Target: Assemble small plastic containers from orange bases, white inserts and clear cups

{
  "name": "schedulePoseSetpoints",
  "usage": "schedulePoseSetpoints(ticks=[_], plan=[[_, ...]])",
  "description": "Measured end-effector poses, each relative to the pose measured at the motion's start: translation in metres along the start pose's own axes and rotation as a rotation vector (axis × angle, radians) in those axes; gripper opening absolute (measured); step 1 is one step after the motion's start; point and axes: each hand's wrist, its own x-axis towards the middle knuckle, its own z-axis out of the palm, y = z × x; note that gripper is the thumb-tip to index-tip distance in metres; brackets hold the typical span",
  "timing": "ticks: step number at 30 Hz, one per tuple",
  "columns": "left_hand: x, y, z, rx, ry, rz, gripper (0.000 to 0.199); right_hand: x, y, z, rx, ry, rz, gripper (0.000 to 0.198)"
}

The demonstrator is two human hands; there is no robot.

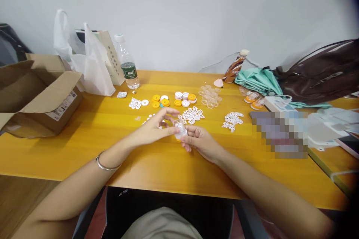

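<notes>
Between my hands, above the front half of the table, is a small transparent plastic dome piece (180, 127) with white parts inside and a yellow edge at its bottom. My right hand (202, 143) grips its lower right side between thumb and fingers. From the left, my left hand (161, 125) closes thumb and fingers on its upper part. Just behind lie a pile of white cut-out plastic pieces (192, 115) and a group of yellow and white discs (185, 99). Small white parts (150, 117) are partly hidden by my left hand.
More discs (160, 101), white round parts (135, 103), transparent rings (209, 96) and a second white pile (232, 120) lie on the table (157, 171). A cardboard box (42, 97) and water bottle (127, 63) stand left; finished-looking domes (254, 100), a teal umbrella (259, 80) and brown bag (319, 74) sit right.
</notes>
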Motion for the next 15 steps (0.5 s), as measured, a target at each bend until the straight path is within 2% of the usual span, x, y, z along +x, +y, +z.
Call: schedulePoseSetpoints(ticks=[2, 3, 6, 8, 13, 15], plan=[[0.0022, -0.0044, 0.0066, -0.107, 0.072, -0.016, 0.041, -0.0009, -0.0002, 0.0017, 0.019, 0.014, 0.007, 0.023], [0.0031, -0.0051, 0.0084, -0.182, 0.058, -0.020, 0.041, -0.0013, -0.0002, 0.0026, 0.035, 0.019, 0.010, 0.024], [0.0046, -0.0033, 0.0074, -0.403, -0.102, -0.039, 0.044, -0.0027, -0.0005, 0.0052, 0.104, 0.032, 0.013, 0.027], [0.0048, -0.0020, 0.0053, -0.461, -0.156, -0.037, 0.047, -0.0033, -0.0011, 0.0065, 0.135, 0.038, 0.007, 0.027], [0.0053, -0.0058, 0.0099, -0.350, 0.035, -0.013, 0.030, -0.0040, -0.0026, 0.0082, 0.150, 0.033, 0.001, 0.023], [0.0046, -0.0064, 0.0130, -0.345, 0.035, -0.025, 0.026, -0.0046, -0.0025, 0.0084, 0.170, 0.014, 0.013, 0.022]])
